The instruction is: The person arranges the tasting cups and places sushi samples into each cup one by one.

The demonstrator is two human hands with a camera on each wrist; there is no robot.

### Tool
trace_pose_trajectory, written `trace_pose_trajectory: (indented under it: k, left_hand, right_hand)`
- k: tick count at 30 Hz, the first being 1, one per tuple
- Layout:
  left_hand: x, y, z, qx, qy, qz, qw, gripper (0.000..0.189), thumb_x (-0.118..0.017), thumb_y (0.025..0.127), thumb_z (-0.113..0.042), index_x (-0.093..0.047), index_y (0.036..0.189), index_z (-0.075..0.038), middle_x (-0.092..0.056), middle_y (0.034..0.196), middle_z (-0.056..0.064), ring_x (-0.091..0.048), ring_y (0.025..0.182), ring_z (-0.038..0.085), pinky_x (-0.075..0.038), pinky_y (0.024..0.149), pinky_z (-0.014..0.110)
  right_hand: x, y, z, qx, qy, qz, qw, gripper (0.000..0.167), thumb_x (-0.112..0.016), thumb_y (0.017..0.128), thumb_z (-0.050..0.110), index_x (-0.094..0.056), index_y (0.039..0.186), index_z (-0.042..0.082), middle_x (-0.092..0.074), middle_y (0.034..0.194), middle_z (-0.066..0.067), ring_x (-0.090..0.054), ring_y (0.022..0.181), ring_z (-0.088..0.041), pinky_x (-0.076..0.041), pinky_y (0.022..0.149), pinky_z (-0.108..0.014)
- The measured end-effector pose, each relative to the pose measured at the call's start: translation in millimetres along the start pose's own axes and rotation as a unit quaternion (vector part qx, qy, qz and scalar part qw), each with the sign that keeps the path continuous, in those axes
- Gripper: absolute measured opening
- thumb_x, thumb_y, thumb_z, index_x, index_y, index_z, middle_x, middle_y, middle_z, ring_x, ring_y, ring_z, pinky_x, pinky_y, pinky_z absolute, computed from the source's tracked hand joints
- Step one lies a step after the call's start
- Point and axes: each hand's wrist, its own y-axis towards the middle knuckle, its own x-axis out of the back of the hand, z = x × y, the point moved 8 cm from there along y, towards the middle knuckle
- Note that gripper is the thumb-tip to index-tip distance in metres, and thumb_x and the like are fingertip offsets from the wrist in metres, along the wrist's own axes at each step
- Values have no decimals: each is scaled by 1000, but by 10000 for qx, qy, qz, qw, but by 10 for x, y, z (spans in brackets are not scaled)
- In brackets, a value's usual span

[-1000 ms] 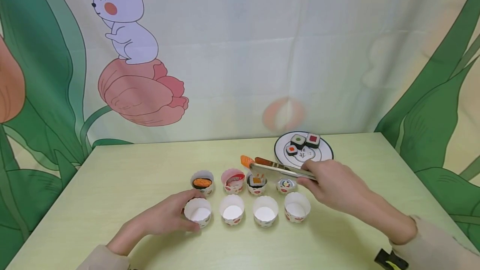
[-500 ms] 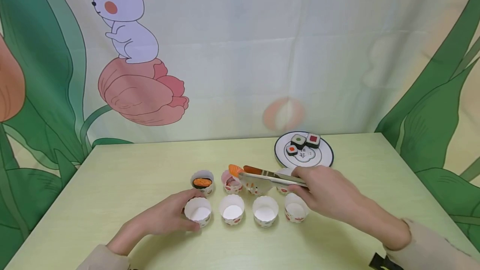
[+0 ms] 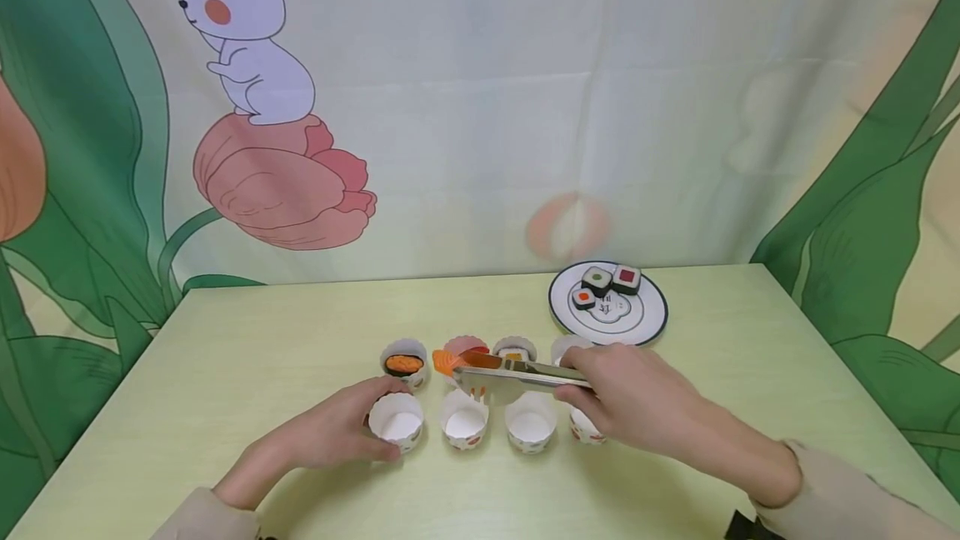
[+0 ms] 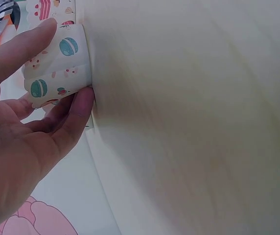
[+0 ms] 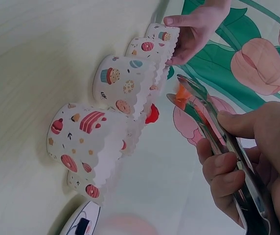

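My right hand (image 3: 633, 398) grips metal tongs (image 3: 525, 372), whose tips hold an orange toy sushi piece (image 3: 446, 362) above the cups. In the right wrist view the tongs (image 5: 228, 142) point up-left with the orange sushi piece (image 5: 181, 95) between their ends. My left hand (image 3: 341, 430) holds the leftmost front paper cup (image 3: 397, 432) between thumb and fingers; in the left wrist view this cup (image 4: 61, 63) shows a macaron print. The front cups whose insides show look bare. Behind stands a cup (image 3: 390, 357) with an orange-topped sushi piece (image 3: 405, 365).
More front cups (image 3: 531, 440) stand in line to the right. In the back row, a pink cup (image 3: 467, 342) and a grey-lined cup (image 3: 514, 344) are partly covered by the tongs. A white plate (image 3: 648, 319) at the back right bears three sushi rolls (image 3: 597, 280).
My right hand has moved left and toward me, carrying the orange sushi piece in the tongs from over the back row to between the rows. My left hand stays at its cup.
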Motion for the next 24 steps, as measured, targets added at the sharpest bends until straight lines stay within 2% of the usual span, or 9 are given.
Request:
trace_pose_trajectory:
  k: [12,18,24]
  left_hand:
    - [-1,5,1,-13,-2,-4,10000,63,-88,83,-20,-54,132,-2,-61,118,5,-58,106,25,-51,88,35]
    - [-8,0,6,-10,-100,56,9999,64,-88,82,-19,-54,134,-1,-61,117,8,-58,105,27,-49,90,37]
    - [-7,12,25,105,-179,149,9997,60,-89,82,-20,-54,129,-4,-62,112,7,-58,101,25,-48,88,36]
  right_hand:
    - [-85,48,135,87,-52,210,9997,18,-75,96,29,-67,94,13,-49,67,17,-44,57,-3,-40,54,-26]
    - [-155,81,222,316,-243,199,9990,20,-76,95,30,-68,94,11,-57,75,11,-47,61,-6,-44,57,-29]
    - [-198,118,297,425,-256,248,9985,20,-75,96,30,-68,96,11,-58,75,11,-47,62,-6,-44,56,-28]
